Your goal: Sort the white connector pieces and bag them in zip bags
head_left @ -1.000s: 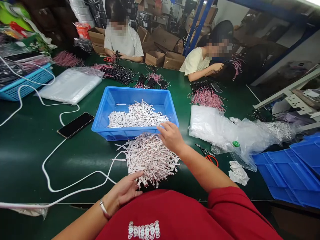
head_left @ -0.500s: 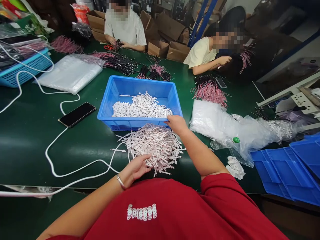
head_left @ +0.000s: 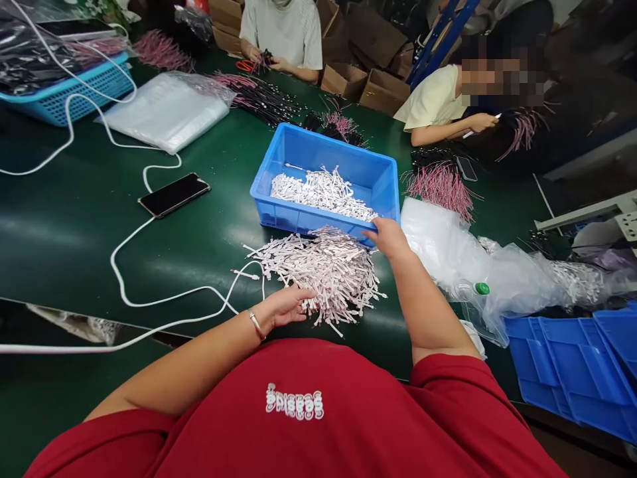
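My right hand grips the front rim of a blue plastic bin, near its right corner, fingers closed over the edge. Inside the bin lies a layer of small white cable pieces. In front of it, a heap of short white cables with plug-like ends is piled on the green table, close against the bin's front wall. My left hand rests at the near left side of this heap, its fingers stretched out and touching the cables. A long white cord runs beside that hand.
A phone lies left on the green table. Clear plastic bags and a blue basket stand behind it. At right are more bags, a bottle and blue bins. Two people work with black-and-pink wires across the table.
My view has tilted and shifted. The blue bin, with my right hand on its rim, has slid to the right relative to the phone and the heap. My left hand stays at the heap.
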Demonstrator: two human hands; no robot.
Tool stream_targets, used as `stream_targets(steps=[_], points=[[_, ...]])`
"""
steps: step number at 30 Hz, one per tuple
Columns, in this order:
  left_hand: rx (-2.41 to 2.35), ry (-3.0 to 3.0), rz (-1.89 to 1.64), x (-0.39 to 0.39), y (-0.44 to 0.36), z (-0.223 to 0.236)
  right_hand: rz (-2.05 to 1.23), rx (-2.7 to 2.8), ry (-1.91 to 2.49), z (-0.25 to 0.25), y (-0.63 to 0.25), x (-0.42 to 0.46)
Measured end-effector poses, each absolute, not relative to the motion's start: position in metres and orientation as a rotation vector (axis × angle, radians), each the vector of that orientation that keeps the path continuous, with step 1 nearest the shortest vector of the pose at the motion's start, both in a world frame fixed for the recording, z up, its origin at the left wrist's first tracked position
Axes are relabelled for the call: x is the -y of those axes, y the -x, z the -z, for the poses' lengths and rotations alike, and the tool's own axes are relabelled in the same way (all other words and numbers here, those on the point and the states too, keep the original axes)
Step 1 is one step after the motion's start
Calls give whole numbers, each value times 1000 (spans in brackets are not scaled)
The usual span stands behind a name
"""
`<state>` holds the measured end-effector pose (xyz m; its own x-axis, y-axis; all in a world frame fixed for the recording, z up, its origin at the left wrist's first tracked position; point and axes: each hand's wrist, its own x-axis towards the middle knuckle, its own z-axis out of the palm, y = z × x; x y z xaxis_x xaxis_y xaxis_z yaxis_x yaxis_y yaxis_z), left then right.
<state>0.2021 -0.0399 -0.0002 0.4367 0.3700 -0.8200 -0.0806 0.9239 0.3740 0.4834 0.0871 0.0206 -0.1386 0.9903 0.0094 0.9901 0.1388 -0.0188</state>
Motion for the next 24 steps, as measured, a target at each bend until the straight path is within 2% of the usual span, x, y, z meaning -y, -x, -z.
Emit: stream_targets(steps=[4, 7, 10, 15, 20, 24], points=[[-1158, -373, -240, 51, -177, -6, 124, 2222, 1680, -22, -487, -67], [-1217, -538, -180, 51, -157, -14, 182, 2166, 1570, -29, -481, -34], [-1341, -748, -320, 44, -137, -16, 163, 2167, 1506, -34, -468, 7], [-1656, -948, -573, 39, -85, -7, 55, 2176, 1439, -27, -442, 72], [-1935, -1043, -493, 46, -12, 6, -63, 2142, 1466, -10, -416, 124], [-2130, -1500, -387, 49, 17, 26, -145, 2166, 1603, 4, -386, 159]])
